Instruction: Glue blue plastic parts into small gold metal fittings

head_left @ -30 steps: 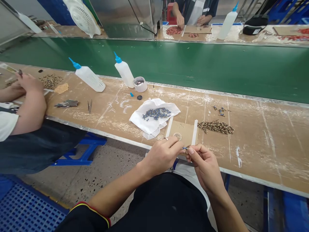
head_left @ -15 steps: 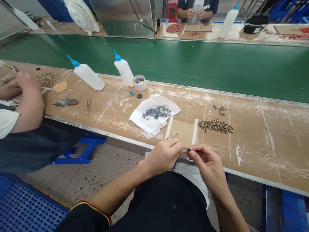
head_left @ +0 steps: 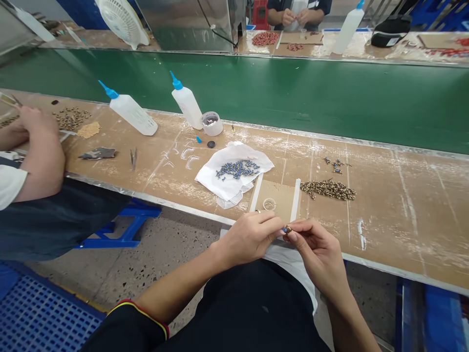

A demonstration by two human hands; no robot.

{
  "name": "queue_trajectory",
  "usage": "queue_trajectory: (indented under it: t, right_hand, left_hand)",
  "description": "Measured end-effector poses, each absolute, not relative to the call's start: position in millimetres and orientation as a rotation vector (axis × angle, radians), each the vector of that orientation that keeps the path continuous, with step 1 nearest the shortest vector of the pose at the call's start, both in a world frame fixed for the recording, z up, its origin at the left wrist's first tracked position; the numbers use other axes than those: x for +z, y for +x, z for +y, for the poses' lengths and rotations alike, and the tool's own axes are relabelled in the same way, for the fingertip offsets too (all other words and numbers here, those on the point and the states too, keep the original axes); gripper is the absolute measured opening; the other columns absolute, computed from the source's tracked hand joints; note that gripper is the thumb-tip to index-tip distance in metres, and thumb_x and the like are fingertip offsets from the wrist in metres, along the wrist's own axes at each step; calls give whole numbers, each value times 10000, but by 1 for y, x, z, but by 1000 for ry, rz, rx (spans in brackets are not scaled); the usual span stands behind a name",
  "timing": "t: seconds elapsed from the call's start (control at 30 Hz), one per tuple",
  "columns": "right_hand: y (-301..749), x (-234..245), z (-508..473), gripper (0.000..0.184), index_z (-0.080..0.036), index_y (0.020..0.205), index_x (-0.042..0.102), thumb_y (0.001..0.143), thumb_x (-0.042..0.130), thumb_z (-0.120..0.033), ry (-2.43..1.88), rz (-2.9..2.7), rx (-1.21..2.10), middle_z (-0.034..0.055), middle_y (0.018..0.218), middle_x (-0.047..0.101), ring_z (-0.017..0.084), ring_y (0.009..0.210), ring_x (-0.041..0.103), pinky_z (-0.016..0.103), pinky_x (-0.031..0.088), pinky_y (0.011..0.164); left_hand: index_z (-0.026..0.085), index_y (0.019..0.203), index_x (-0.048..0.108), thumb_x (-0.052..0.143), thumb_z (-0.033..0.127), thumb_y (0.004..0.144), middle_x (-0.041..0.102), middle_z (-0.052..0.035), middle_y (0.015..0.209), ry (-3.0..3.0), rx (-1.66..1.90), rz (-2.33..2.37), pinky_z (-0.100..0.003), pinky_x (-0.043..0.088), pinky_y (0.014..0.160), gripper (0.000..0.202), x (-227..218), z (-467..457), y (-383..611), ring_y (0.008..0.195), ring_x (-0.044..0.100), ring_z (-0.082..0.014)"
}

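Observation:
My left hand [head_left: 249, 237] and my right hand [head_left: 318, 252] meet at the near edge of the brown workbench [head_left: 395, 220]. Both pinch one tiny blue and brass part [head_left: 286, 229] between fingertips. Just beyond them lies a cardboard pad [head_left: 282, 195] with two white strips and a small clear ring [head_left: 269, 204]. A white cloth [head_left: 227, 188] holds several small blue parts [head_left: 238, 169]. A heap of brass-coloured parts [head_left: 329, 189] lies to the right of the pad, with a few assembled pieces [head_left: 334, 165] behind it.
Two squeeze bottles with blue nozzles [head_left: 130, 112] [head_left: 186, 105] and a small white cup [head_left: 211, 123] stand by the green conveyor belt [head_left: 293, 98]. A co-worker's arm [head_left: 40, 151] works at the left; another person's hands [head_left: 295, 17] are across the belt. Tweezers [head_left: 134, 157] lie on the bench.
My hands stay pinched together on the small part and have shifted slightly lower and nearer the bench edge. The person across the belt lifted both hands off the bench.

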State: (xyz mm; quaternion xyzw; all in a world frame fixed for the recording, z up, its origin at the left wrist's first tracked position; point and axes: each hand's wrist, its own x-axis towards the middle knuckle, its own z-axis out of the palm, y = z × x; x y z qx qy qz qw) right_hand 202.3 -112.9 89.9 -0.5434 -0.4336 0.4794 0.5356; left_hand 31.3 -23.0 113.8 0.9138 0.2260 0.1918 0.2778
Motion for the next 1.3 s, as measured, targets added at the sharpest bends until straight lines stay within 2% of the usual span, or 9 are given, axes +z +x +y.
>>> queue_trajectory:
  t: [0.1, 0.37, 0.6, 0.73, 0.93, 1.13, 1.2, 1.3]
  right_hand:
    - [202, 94, -114, 28, -222, 901, 668, 908, 662, -248, -1251, -1030, 1156, 42, 901, 679, 163, 792, 657, 285, 560, 710]
    - [209, 109, -115, 104, -219, 816, 636, 916, 637, -188, -1247, -1180, 1160, 26, 811, 664, 155, 730, 623, 275, 511, 649]
    - [211, 120, -113, 201, -215, 732, 540, 922, 606, -203, -1289, -1317, 1101, 28, 777, 659, 161, 675, 612, 280, 480, 617]
    - [210, 113, -111, 213, -217, 734, 539, 942, 584, -234, -1279, -1321, 1127, 10, 742, 640, 147, 657, 597, 264, 466, 606]
    - [217, 105, -104, 141, -214, 845, 621, 935, 612, -322, -1273, -1191, 1299, 25, 785, 674, 164, 715, 652, 272, 530, 655]
    - [225, 102, -104, 201, -254, 1140, 639, 956, 585, -316, -1304, -1217, 1178, 51, 986, 698, 172, 879, 682, 287, 559, 773]
    - [224, 100, -105, 194, -263, 1135, 646, 950, 598, -290, -1275, -1271, 1157, 56, 1043, 682, 181, 943, 669, 298, 547, 812]
    - [222, 97, -105, 106, -248, 1022, 674, 945, 607, -276, -1280, -1314, 1125, 44, 963, 673, 169, 881, 652, 283, 522, 764]
  left_hand:
    - [170, 831, 554, 396, 214, 1007, 524, -8, 727, 2449, 519, 587, -247, 385, 584, 241, 119, -22, 31, 645, 492, -135]
    - [177, 744, 549, 389, 104, 952, 541, 7, 671, 2590, 525, 532, -250, 351, 562, 273, 141, -24, 32, 582, 453, -120]
    - [181, 779, 548, 366, 44, 913, 557, -2, 692, 2685, 393, 577, -272, 354, 560, 265, 156, -29, 33, 600, 483, -142]
    - [179, 753, 527, 382, 51, 906, 555, -1, 676, 2629, 357, 589, -268, 343, 536, 246, 149, -28, 33, 585, 482, -140]
    - [166, 729, 525, 424, 160, 960, 537, 9, 647, 2262, 400, 647, -250, 329, 555, 251, 139, -21, 37, 591, 477, -121]
    - [153, 754, 512, 401, 424, 1009, 445, 46, 570, 1455, 251, 688, -212, 339, 524, 389, 128, -16, 38, 512, 409, -88]
    - [155, 761, 501, 418, 480, 996, 420, 61, 541, 1277, 201, 629, -207, 331, 503, 409, 124, -17, 38, 475, 370, -79]
    - [162, 759, 487, 417, 520, 986, 410, 64, 535, 1198, 161, 597, -205, 325, 490, 430, 122, -22, 39, 468, 358, -80]
